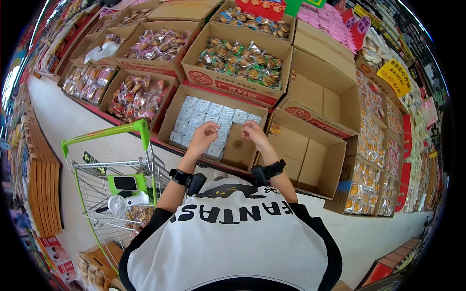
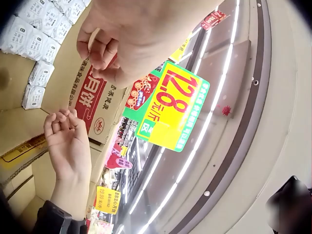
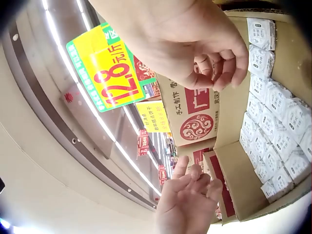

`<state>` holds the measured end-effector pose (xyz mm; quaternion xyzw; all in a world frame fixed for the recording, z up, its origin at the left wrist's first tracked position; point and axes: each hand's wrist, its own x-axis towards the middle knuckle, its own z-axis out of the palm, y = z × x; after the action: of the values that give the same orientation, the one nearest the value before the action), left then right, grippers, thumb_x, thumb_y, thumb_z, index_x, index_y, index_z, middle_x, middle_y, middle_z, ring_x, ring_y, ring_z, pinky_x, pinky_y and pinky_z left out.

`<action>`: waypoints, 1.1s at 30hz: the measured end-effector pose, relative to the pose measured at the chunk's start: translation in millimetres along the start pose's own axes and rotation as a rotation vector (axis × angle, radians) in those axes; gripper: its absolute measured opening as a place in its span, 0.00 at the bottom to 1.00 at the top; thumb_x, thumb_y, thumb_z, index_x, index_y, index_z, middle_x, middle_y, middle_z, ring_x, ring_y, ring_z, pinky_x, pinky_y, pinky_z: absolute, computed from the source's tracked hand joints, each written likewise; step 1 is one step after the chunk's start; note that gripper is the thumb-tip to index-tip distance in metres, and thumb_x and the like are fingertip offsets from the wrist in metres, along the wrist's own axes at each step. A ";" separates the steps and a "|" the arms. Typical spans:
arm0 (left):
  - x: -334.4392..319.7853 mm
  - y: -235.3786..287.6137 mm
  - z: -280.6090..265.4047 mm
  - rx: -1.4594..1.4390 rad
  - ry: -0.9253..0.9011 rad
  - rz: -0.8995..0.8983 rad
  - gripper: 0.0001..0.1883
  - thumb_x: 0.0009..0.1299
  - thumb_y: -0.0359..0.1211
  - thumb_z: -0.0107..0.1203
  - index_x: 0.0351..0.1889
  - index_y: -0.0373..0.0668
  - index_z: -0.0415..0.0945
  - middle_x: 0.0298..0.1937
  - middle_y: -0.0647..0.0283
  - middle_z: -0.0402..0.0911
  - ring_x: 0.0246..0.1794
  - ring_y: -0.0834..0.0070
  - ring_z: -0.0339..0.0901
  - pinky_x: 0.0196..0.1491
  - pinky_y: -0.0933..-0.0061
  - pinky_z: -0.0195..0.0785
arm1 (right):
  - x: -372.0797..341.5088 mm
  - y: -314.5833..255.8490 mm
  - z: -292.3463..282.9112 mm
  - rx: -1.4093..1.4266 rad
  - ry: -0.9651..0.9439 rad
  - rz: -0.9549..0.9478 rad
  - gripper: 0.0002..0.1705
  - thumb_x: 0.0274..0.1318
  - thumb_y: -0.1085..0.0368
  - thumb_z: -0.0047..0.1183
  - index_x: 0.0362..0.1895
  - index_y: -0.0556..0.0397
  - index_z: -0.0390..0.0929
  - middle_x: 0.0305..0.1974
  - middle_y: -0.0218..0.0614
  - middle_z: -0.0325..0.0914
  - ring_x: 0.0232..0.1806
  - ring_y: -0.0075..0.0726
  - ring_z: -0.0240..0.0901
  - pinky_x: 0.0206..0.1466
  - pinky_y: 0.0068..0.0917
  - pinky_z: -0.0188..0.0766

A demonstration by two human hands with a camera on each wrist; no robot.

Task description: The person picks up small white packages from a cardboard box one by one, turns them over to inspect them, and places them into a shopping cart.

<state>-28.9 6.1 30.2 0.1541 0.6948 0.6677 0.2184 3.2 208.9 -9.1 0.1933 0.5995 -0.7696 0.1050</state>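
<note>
Both hands hover over a cardboard box (image 1: 167, 114) holding rows of white wrapped square packets (image 1: 196, 118). My left hand (image 1: 206, 136) is above the packets, its fingers loosely bent and nothing in them. To its right, my right hand (image 1: 253, 132) also hangs with relaxed, curled fingers and no object in its grasp. Their palms face roughly toward each other across a gap. In the left wrist view, several packets (image 2: 41, 73) lie along the box's side. The right wrist view shows more packets (image 3: 275, 131) stacked in tight rows below the hand.
Bare cardboard shows inside an open box (image 1: 310, 160) on the right. Boxes of bagged pastries (image 1: 240, 63) stand behind and to the left. A green-handled shopping cart (image 1: 104, 133) with a small white fan (image 1: 117, 205) is at the left. A yellow price sign (image 1: 394, 77) rises at the right.
</note>
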 end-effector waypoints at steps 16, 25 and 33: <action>63.6 -63.5 24.1 -0.098 -0.233 -0.201 0.09 0.56 0.25 0.46 0.36 0.40 0.69 0.25 0.69 0.68 0.23 0.85 0.63 0.26 0.85 0.57 | 50.6 36.0 -22.1 0.106 0.202 0.347 0.27 0.47 0.57 0.44 0.51 0.53 0.55 0.49 0.44 0.56 0.47 0.45 0.59 0.43 0.37 0.64; 86.8 -107.6 47.4 -0.328 -0.070 -0.390 0.08 0.58 0.24 0.42 0.35 0.41 0.69 0.32 0.67 0.72 0.30 0.80 0.70 0.33 0.81 0.64 | 56.5 48.6 -10.9 0.128 0.246 0.297 0.17 0.51 0.56 0.39 0.45 0.44 0.63 0.50 0.38 0.55 0.48 0.46 0.55 0.43 0.41 0.62; 98.4 -129.0 52.2 -0.317 0.034 -0.531 0.06 0.64 0.32 0.40 0.34 0.43 0.67 0.34 0.65 0.72 0.33 0.78 0.70 0.35 0.77 0.65 | 61.0 50.9 -8.5 0.203 0.320 0.354 0.10 0.50 0.58 0.39 0.33 0.48 0.69 0.45 0.35 0.60 0.45 0.40 0.57 0.42 0.38 0.61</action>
<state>-76.6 93.0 -108.5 -0.0801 0.6015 0.6899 0.3949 -30.5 208.2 -81.6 0.4238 0.4852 -0.7551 0.1220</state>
